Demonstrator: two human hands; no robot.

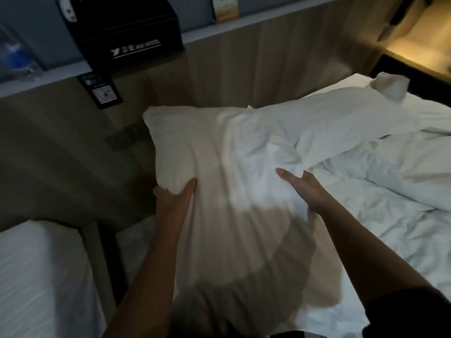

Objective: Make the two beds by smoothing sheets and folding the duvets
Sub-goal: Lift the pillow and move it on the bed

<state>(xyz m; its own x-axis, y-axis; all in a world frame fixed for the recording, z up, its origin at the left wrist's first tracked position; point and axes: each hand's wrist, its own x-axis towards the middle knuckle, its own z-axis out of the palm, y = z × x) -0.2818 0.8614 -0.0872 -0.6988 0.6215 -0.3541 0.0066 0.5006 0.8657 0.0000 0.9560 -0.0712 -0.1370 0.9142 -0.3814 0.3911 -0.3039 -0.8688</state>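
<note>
- I read a white pillow point(219, 162) held up, tilted, in the middle of the head view; I use it as my reference for everything else.
- Left hand point(173, 195): on the pillow's left edge, thumb lying across the front face and the other fingers hidden behind. It is closed around the pillow.
- Right hand point(303, 190): on the pillow's right side, with cloth bunched between the thumb and an outstretched finger. It is gripping the pillow too.
- Both forearms rise from below the pillow; a dark sleeve point(412, 311) shows at its lower right.
- Duvet point(390, 164): white, rumpled and heaped, to the right of the pillow on the near bed point(275, 320); not folded.
- Sheet point(402, 240): white and creased, to the lower right of the pillow, below the duvet heap.
- A second white pillow-like roll point(341, 111) lies behind and right of the held pillow, along the bed's head; I cannot tell exactly what it is.
- Second bed point(36, 276): lower left of the pillow, across a dark gap; its white cover looks flat.
- Wooden headboard panel point(244, 69): behind the pillow.
- Black box point(127, 37): above and left of the pillow, on the shelf point(202, 34) over the panel; dark switch plate point(102, 91) just beneath it.
- Lit nightstand point(422, 54): far upper right of the pillow.
</note>
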